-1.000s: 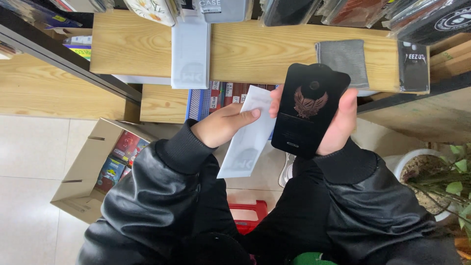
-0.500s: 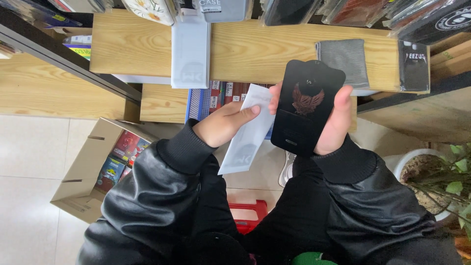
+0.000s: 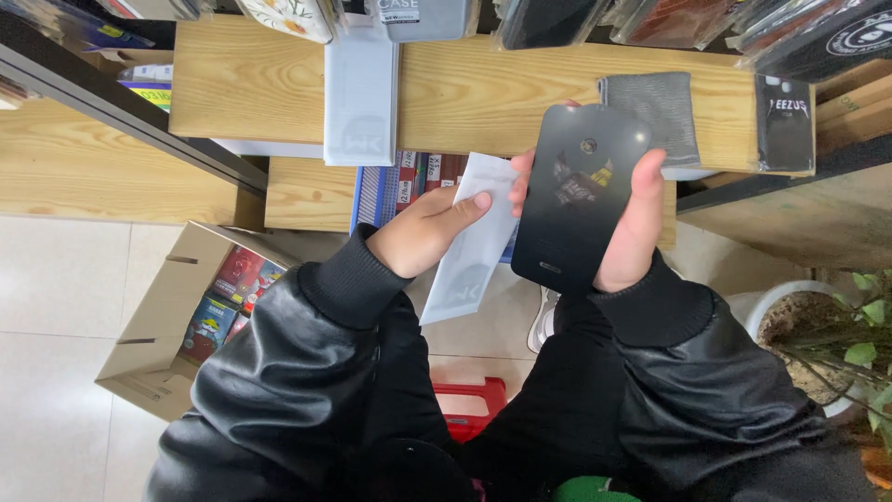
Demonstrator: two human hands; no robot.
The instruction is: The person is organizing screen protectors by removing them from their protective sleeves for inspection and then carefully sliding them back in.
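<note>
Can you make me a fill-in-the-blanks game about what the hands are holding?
1. The right hand holds a flat ____ package.
2. The left hand holds a ____ sleeve.
3. The open cardboard box stands on the ____.
4. The green plant grows in a ____ pot.

Missing words: black; white; floor; white

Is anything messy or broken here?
Nothing looks broken or spilled. The left hand holds a white packet, the right hand a black phone case. The cardboard box on the floor sits open and askew, at an angle to the wooden shelf.
</note>
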